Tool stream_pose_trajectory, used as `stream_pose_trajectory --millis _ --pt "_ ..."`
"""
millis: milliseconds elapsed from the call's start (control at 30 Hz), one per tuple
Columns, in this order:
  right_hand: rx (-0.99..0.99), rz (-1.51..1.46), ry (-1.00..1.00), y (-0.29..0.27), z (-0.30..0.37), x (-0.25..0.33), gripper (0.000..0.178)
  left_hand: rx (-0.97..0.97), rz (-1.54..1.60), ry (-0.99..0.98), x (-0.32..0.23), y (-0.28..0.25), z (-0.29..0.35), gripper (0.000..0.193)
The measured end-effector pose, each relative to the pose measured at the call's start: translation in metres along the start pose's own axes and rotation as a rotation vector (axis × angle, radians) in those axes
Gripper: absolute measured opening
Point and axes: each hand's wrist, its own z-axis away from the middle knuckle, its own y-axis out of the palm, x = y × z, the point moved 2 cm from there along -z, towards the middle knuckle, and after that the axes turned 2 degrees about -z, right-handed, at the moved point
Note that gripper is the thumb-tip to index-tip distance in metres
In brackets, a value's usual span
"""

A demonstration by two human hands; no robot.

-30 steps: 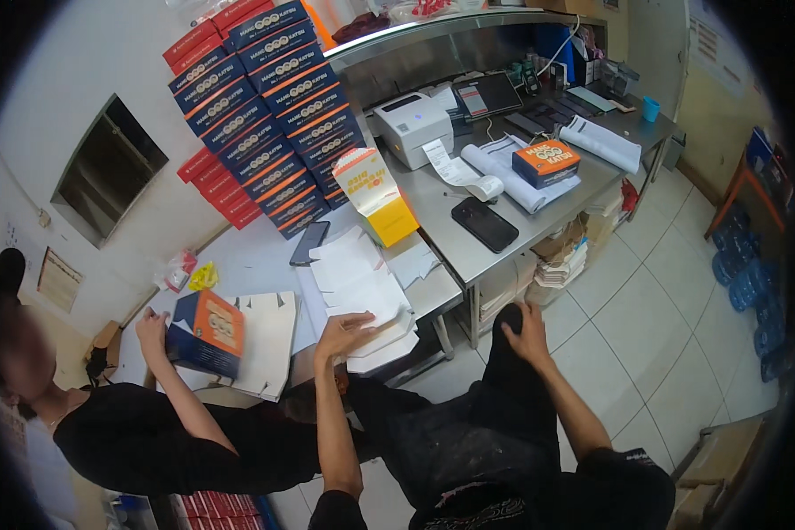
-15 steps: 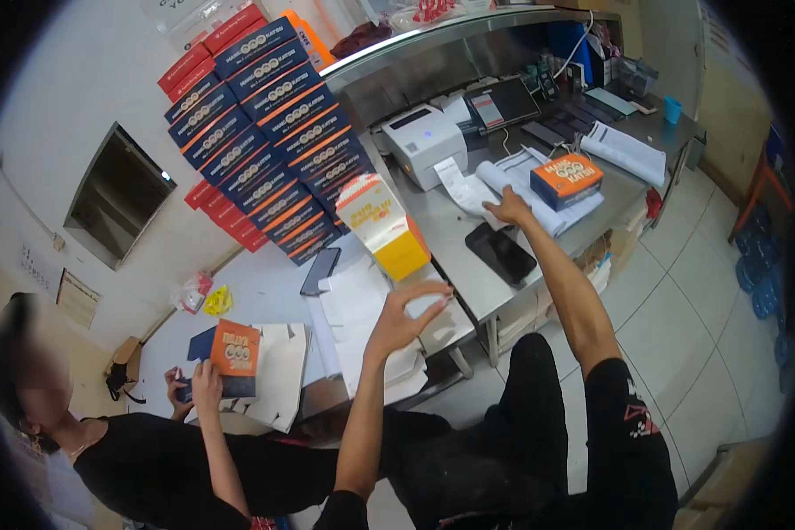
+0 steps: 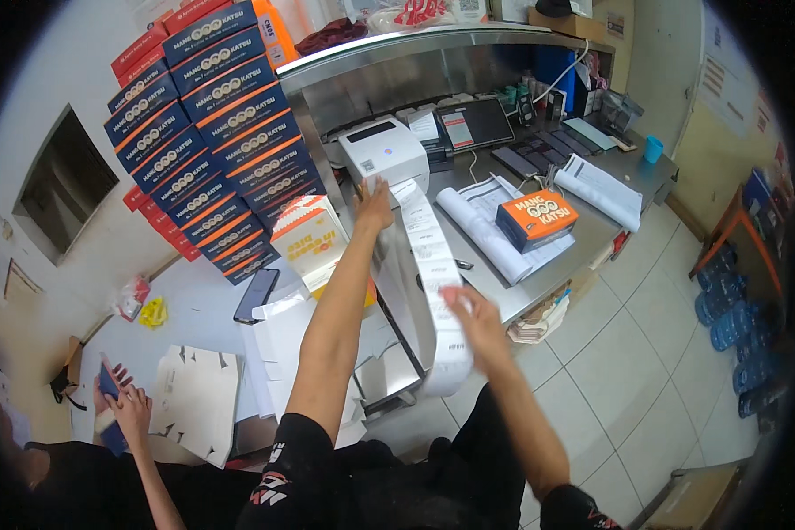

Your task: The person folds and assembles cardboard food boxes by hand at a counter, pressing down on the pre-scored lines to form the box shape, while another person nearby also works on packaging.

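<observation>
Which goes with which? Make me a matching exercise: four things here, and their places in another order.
1. Paper strip
2. White printer
3. Blue cup
4. Single orange-topped box

A. Near the far right end of the steel counter
B. Resting on printed papers
C. Just beyond the left hand
D. Curving down at the right hand

Pairs: 1-D, 2-C, 3-A, 4-B.

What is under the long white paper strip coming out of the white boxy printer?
Under most of the strip is the silver metal table, and a small dark edge peeks out on its left. The strip hides the rest, and the bare right hand blocks some view.
</observation>
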Motion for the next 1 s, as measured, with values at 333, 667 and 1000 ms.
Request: stream_pose_trajectory --millis 333,667,1000 --pt "0.105 -0.141 0.304 0.053 0.199 -0.146 0.02 -0.175 -0.016 0.003 -0.014 0.019 0.014 0.069" --pt "0.505 0.657 0.069 -0.086 0.178 0.034 0.023 0.857 0.972 1.028 -0.141 0.014 0.291 0.037" --pt "0.453 0.071 -0.138 -0.169 0.179 0.067 0.058 0.604 1.92 0.327 -0.103 0.024 0.558 0.05"
